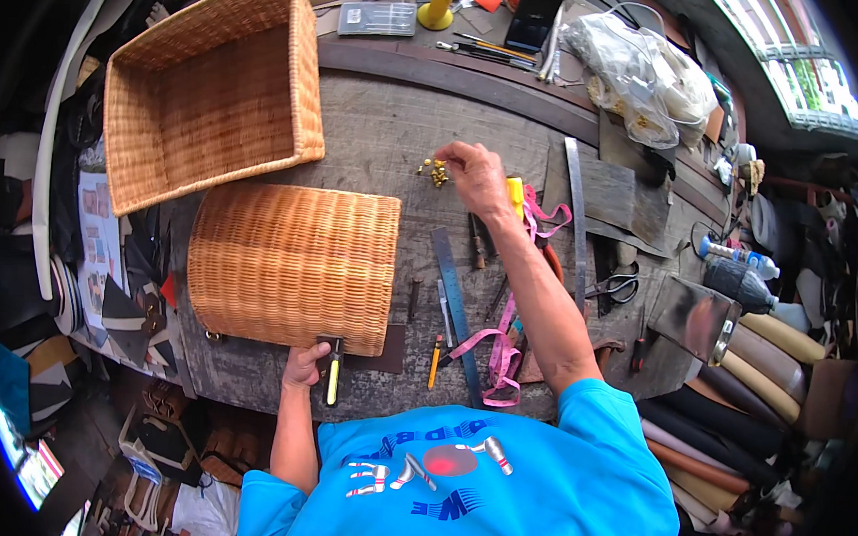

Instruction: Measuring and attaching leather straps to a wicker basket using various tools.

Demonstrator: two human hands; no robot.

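A rounded wicker piece [293, 261], woven in honey-brown cane, lies curved side up on the worn work table. My left hand [305, 365] is closed at its near edge, thumb on top and the other fingers hidden beneath. Against that thumb is a narrow black piece [334, 372] with a pale yellow strip, sticking out past the edge. My right hand [474, 178] reaches across the table to a small heap of brass-coloured hardware [436, 172]. Its fingertips are drawn together at the heap; whether they pinch one of the pieces is hidden.
An open wicker basket [215, 92] stands at the far left. Between my arms lie a steel ruler [456, 308], a pink tape measure [495, 354] and a pencil [435, 362]. Scissors [617, 284] and a metal tin [690, 319] are to the right. Plastic bags [643, 75] sit behind.
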